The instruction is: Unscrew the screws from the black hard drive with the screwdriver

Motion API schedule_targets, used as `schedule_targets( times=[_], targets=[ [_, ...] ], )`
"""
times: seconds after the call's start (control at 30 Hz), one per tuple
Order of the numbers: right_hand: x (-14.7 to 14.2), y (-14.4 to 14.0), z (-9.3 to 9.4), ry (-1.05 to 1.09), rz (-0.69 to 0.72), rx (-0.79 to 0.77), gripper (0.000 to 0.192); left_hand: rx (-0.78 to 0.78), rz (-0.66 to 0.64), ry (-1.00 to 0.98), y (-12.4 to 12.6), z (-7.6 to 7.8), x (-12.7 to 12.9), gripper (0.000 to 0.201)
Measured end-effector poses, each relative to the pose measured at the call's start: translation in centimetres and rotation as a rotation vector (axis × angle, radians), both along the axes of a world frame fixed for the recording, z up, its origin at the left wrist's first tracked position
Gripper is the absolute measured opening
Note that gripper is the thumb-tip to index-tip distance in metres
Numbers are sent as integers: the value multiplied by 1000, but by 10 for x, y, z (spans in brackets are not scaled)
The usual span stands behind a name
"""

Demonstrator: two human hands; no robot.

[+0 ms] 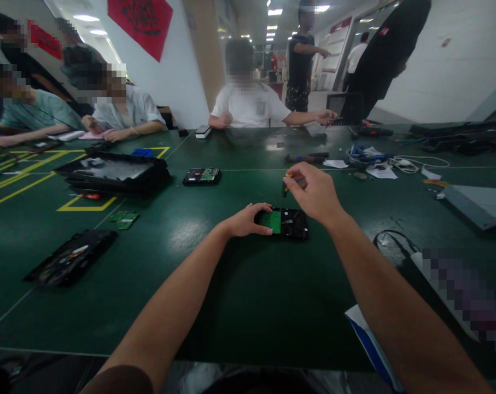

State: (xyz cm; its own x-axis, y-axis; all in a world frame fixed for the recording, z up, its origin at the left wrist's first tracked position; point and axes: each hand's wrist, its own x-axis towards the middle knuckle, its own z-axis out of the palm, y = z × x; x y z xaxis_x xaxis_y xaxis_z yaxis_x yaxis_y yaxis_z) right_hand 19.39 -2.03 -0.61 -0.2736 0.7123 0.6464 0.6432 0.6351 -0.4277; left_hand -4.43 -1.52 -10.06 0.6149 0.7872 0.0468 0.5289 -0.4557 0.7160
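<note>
head view looks down on a dark green counter (pixel 239 306). the left hand (pixel 248 220) rests on the left end of a small black hard drive with a green circuit board (pixel 284 222), fingers curled over its edge, its grip grasping the drive flat on the counter at centre. the right hand (pixel 313 191) hovers just above the drive, its grip clenched on a thin screwdriver with a yellow-tipped handle (pixel 285 189), held upright with the shaft pointing down at the drive. another black drive with a green board (pixel 201 175) lies farther back, left. a loose green circuit board (pixel 124 219) lies well apart at the left.
</note>
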Motion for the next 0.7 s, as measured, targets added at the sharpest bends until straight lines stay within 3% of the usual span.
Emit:
schedule_targets(
  times=[0.43,0.7],
  targets=[
    [0,0,1,-78,-31,97,13,-10,4,-3,0,1,0,81],
    [0,0,0,-16,-59,49,8,-16,3,13,0,2,0,83]
  ],
)
